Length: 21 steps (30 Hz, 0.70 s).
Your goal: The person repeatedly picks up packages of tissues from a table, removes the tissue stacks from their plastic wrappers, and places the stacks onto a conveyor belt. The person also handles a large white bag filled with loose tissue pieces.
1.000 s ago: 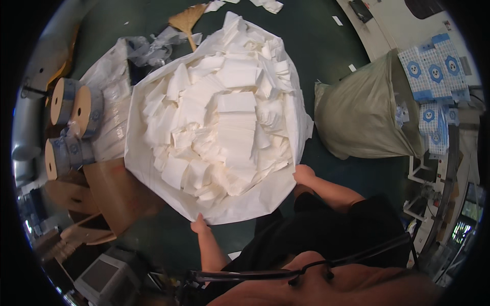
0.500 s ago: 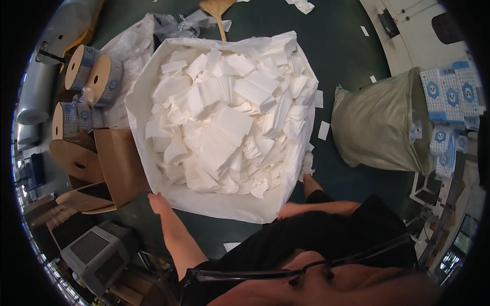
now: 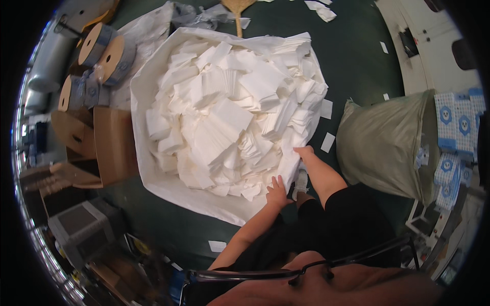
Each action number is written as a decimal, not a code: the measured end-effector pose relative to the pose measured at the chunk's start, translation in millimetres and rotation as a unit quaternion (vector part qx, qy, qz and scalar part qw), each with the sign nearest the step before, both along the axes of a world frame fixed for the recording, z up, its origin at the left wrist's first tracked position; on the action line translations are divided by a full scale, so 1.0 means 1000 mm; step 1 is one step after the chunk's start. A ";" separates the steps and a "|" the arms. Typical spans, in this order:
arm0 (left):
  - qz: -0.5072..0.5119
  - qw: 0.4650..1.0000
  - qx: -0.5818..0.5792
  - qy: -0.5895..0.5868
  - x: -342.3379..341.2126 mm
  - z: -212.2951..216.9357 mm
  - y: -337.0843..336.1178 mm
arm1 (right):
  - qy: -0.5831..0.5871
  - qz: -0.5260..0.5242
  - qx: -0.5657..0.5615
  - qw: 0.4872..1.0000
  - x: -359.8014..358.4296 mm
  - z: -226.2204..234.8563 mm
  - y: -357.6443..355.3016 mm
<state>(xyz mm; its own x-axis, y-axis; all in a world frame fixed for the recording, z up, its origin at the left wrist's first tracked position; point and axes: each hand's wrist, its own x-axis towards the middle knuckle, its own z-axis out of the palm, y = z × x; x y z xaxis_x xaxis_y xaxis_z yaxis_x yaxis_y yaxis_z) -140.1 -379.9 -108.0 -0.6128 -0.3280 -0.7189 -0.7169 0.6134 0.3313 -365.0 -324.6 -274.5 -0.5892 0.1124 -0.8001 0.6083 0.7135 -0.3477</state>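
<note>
A big white bag (image 3: 196,198) stands open on the dark green floor, heaped with loose stacks of white tissue sheets (image 3: 229,112). My left hand (image 3: 277,192) lies with fingers spread on the bag's near right rim, touching the lowest sheets. My right hand (image 3: 305,152) is a little farther along the same rim, its fingers curled over the edge of the bag. Both forearms reach in from the lower right, above my black clothing and a light shoe (image 3: 300,183).
An olive-green sack (image 3: 383,148) stands right of the bag, with blue-and-white packs (image 3: 459,127) beyond it. Brown paper rolls (image 3: 107,51), open cardboard boxes (image 3: 109,145) and a grey crate (image 3: 81,224) crowd the left. Loose sheets lie on the floor.
My left hand has moved from the bag's lower left edge to its right rim, close to my right hand. The view has shifted so the bag sits more to the left.
</note>
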 end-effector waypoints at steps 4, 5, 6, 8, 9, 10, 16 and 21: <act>-0.008 0.990 0.140 -0.022 0.034 -0.070 0.025 | 0.108 0.136 0.004 0.985 0.024 -0.009 0.061; -0.012 0.989 0.145 0.025 0.041 -0.062 0.035 | 0.129 0.154 -0.014 0.980 0.022 -0.021 0.087; -0.022 0.987 0.146 0.069 0.050 -0.053 0.044 | 0.089 0.143 -0.033 0.985 0.020 -0.010 0.099; -0.022 0.985 0.129 0.109 0.065 -0.025 0.067 | 0.038 0.151 -0.055 0.986 0.018 0.066 0.106; -0.014 0.987 0.117 0.109 0.064 0.004 0.081 | 0.071 0.186 -0.064 0.978 0.018 0.085 0.112; -0.007 0.989 0.106 0.106 0.069 0.023 0.090 | 0.102 0.217 -0.072 0.968 0.023 0.100 0.122; -0.031 0.993 0.048 0.099 0.173 0.072 0.083 | -0.034 0.326 -0.140 0.934 0.097 0.257 0.173; -0.005 0.998 0.063 -0.001 0.207 0.030 0.108 | -0.263 0.247 -0.097 0.928 0.127 0.174 0.194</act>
